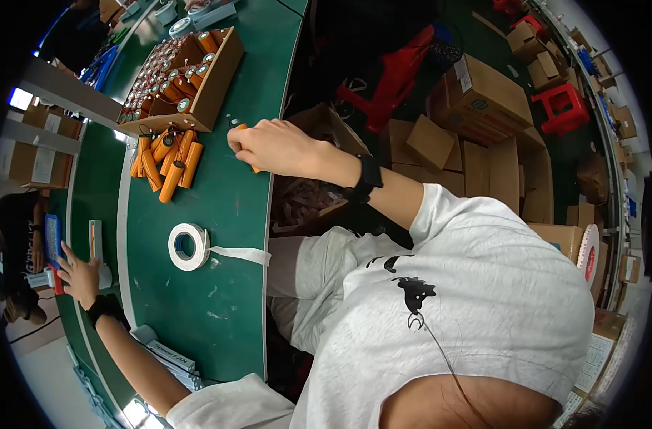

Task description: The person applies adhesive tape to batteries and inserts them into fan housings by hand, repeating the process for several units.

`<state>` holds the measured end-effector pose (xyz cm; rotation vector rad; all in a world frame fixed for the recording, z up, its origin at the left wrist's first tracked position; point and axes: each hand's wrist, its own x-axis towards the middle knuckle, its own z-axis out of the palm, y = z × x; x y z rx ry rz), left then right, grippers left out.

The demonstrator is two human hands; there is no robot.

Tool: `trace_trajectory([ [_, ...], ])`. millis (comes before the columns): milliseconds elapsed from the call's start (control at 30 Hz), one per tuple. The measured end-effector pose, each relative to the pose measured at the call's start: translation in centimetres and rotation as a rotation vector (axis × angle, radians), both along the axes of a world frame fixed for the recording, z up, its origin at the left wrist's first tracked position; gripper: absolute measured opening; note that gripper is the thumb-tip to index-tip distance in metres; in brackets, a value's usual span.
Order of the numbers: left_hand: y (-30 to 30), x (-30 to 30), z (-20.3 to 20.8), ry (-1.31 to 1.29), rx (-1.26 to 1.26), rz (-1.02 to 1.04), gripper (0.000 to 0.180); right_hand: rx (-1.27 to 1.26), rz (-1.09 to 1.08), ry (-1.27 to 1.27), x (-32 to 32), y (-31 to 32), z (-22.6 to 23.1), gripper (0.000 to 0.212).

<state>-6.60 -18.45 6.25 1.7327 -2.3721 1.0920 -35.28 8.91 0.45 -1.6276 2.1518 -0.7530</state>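
Observation:
My right hand (279, 148) is closed round an orange cylindrical battery cell (256, 169) at the table's near edge; its two ends show past my fingers. My left hand (81, 277) is stretched far out to the left, fingers spread, beside a small red object (57, 281) and a blue item (52, 239). Whether the fingertips touch these I cannot tell. Several loose orange cells (172, 180) lie in a pile on the green table. A roll of white tape (201, 247) lies flat nearby, its loose strip (244, 254) reaching the table edge.
A cardboard box (226, 86) of wired orange cells stands behind the pile. Below the table edge sits a carton (347, 136) of scraps. Cartons (483, 100) and red stools (560, 109) stand on the floor. Another person (15, 236) is across the bench.

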Motion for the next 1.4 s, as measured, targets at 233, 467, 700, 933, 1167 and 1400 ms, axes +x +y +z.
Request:
trace_trajectory([
  [233, 17.5, -4.7, -1.6, 0.043, 0.874, -0.728, 0.038, -0.403, 0.153, -1.2, 2.2, 4.0, -2.0, 0.025],
  [467, 19.4, -1.8, -5.2, 0.424, 0.743, -0.734, 0.036, -0.073, 0.254, -0.899, 9.2, 1.6, -3.0, 0.036],
  [700, 21.6, 2.5, -3.3, 0.877, 0.433, -0.615, 0.055, -0.096, 0.374, -0.925, 10.8, 2.9, -0.1, 0.025],
  [933, 23.3, 6.8, -2.7, 1.815, 0.469, -0.67, 0.058, -0.156, 0.447, -1.201, 11.9, 2.1, -0.4, 0.025],
  [1167, 27.9, 5.0, -4.0, 1.382, 0.495, -0.521, 0.045, 0.001, 0.464, -1.853, 12.9, 0.5, -1.2, 0.031],
  [1400, 27.9, 4.4, -5.8, 1.014, 0.402, -0.55, 0.039, -0.201, 0.553, -1.334, 14.6, 0.4, 1.3, 0.027],
])
